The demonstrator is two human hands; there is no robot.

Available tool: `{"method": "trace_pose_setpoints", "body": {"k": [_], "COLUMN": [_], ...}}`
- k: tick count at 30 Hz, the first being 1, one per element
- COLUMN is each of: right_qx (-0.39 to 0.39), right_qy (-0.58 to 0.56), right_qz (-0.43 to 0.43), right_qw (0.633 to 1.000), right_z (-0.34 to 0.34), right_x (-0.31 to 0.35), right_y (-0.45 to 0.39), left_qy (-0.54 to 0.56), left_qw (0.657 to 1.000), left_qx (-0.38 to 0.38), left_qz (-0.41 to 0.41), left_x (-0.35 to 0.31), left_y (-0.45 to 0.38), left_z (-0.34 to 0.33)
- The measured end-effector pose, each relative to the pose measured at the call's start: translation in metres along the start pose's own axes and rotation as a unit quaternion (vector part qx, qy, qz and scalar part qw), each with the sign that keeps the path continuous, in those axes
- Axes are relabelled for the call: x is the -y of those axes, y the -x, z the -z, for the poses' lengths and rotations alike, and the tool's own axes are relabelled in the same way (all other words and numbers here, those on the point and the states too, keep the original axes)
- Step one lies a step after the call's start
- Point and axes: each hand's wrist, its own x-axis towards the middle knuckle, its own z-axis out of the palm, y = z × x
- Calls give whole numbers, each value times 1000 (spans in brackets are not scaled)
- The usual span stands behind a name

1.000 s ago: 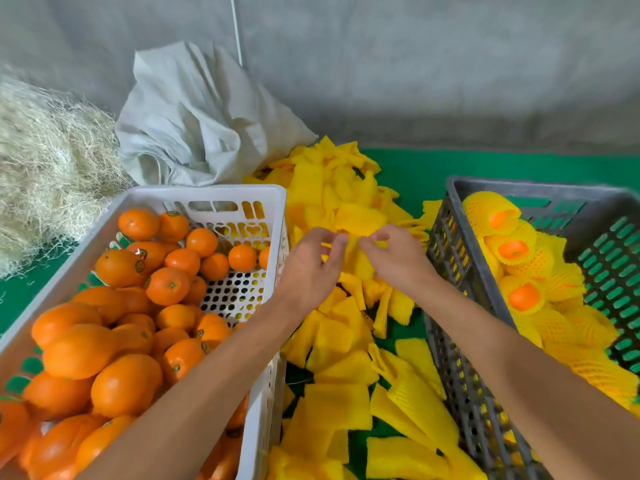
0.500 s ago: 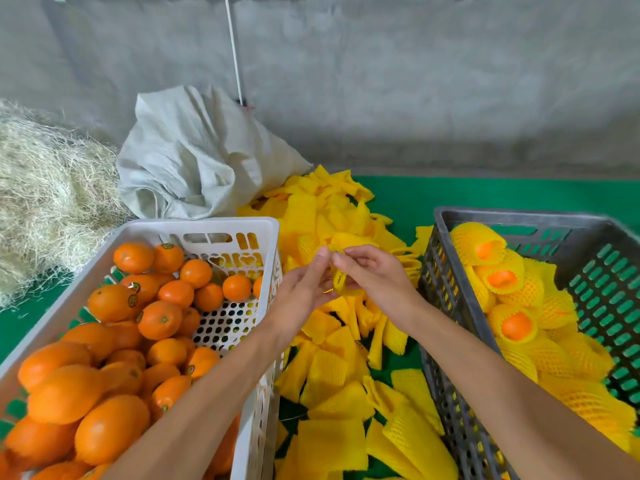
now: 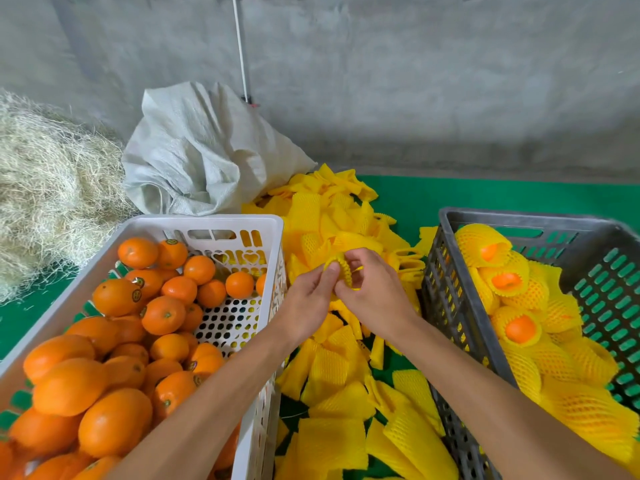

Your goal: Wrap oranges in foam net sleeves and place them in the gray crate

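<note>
both hands (image 3: 341, 292) together, fingers pinched

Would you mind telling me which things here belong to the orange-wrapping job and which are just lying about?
Part of the job:
left hand and right hand, both pinching one foam net sleeve
pile of sleeves
white crate of bare oranges
gray crate holding wrapped oranges

Just lying about:
white sack
straw heap
</note>
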Motion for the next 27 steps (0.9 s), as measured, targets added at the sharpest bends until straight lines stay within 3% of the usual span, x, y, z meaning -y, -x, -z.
{"method": "trace_pose_setpoints", "body": {"k": [3,5,7,9,11,12,16,19,22,24,27], "right_qx": [-41,-50,-52,-60,-58,-48,33,75,88,103,106], "right_qy": [-30,-171,-360,-513,-588,-600,-575,-534,-501,-497,-516], "right_qz": [-32,-106,-212,-307,-362,-376,-386,-384,-391,-373,-335], "right_qw": [998,978,907,800,721,705,721,750,767,776,781], "right_z": [2,6,5,6,9,12,20,21,19,19,22], "right_x": [-4,-4,0,3,4,5,15,21,19,17,16], "right_y": [-4,-9,-12,-13,-14,-15,-15,-13,-11,-10,-10], "left_qy": [-85,-115,-166,-188,-121,-42,257,374,441,442,359], "left_qw": [994,991,982,978,988,994,944,891,855,852,905], "left_qx": [0,-40,-80,-87,-90,-98,-63,31,104,135,83], "left_qz": [-64,-60,-49,-34,5,39,198,255,253,246,212], "left_x": [0,1,3,6,5,2,-12,-20,-23,-24,-21], "left_y": [3,-1,-3,-4,-5,-6,-13,-11,-9,-8,-10], "left_z": [0,3,8,10,9,9,17,23,24,24,20]}}
